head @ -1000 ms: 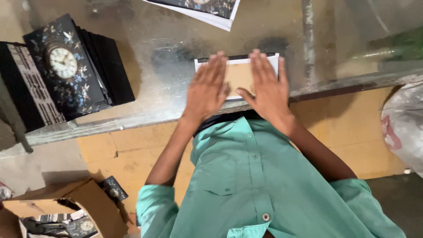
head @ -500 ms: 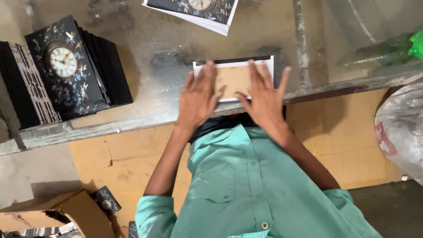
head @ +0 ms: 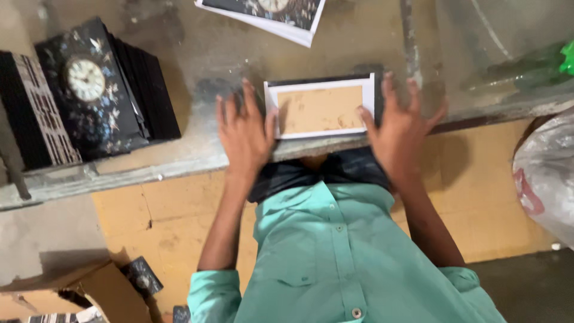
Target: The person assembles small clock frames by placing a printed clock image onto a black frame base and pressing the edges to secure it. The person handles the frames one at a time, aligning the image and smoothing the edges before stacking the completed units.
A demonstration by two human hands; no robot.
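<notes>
A flat rectangular board with a brown cardboard face and white paper edges folded over it lies on the grey worktable near its front edge. My left hand rests flat on the table, fingers spread, its thumb touching the board's left edge. On the other side, my right hand presses against the board's right edge with spread fingers. Neither hand grips anything.
A stack of black decorated clock panels stands at the left of the table. Another printed panel lies at the far edge. A green bottle lies at the right. A plastic bag and a cardboard box are on the floor.
Both hands have slid outward from the top of the board to its left and right edges, uncovering the brown face.
</notes>
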